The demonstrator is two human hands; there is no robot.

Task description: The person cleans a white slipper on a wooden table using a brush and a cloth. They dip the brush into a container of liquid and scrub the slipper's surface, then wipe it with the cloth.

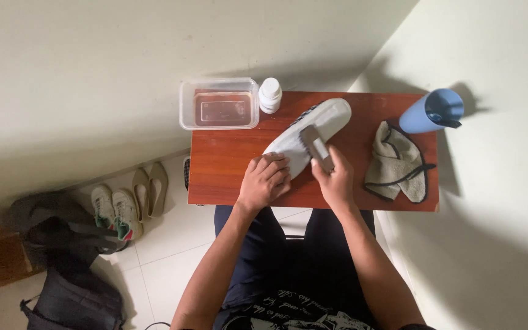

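Shoe [313, 131] lies sole-up across the red-brown surface [227, 165], its long axis running from near left to far right, heel end pinned under the left hand [265, 181] fingers while the right hand [335, 180] fingers grip a brush [316, 146] pressed against its middle.

We're looking down at a small wooden table [227, 165] sitting in a corner of pale walls [80, 67], white tiled floor [166, 256] showing below, shadows falling everywhere.

Shoe [313, 131] heel under left hand [265, 180], dark bag [71, 302] cut off — brush [315, 145] bristles hidden
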